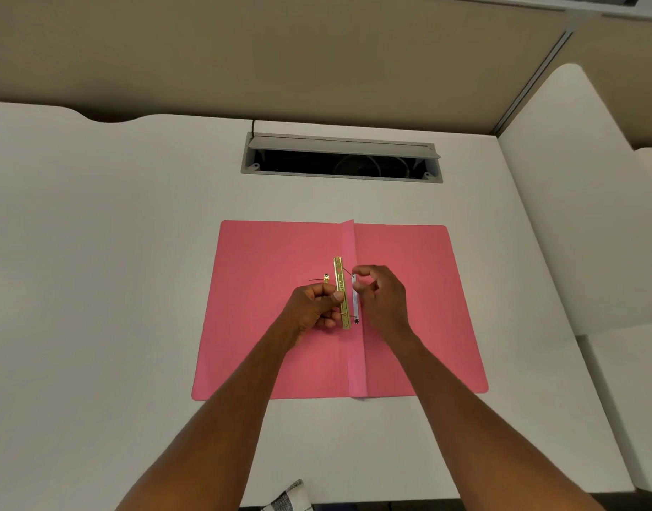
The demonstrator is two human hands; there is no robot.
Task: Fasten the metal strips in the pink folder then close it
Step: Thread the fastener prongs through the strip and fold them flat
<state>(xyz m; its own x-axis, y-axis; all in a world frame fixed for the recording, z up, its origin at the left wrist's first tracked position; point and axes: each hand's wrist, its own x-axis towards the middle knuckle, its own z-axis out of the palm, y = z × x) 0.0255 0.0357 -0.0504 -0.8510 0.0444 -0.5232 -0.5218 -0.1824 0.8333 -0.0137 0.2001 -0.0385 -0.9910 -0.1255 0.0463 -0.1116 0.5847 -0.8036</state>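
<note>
An open pink card folder (409,307) lies flat on a white surface (132,289) below a grey cable hatch (341,158) and beige partition wall (280,49) — the left hand (311,307) pinching a long gold metal strip (341,285) beside the spine, the right hand (381,300) pinching a thin silver metal strip (355,304).

Folder (409,289) lies open on desk (114,252), before cable hatch (341,158). Metal strips (341,289) on folder, just left of spine. Left hand (311,307) left of strips, right hand (381,300) right.
</note>
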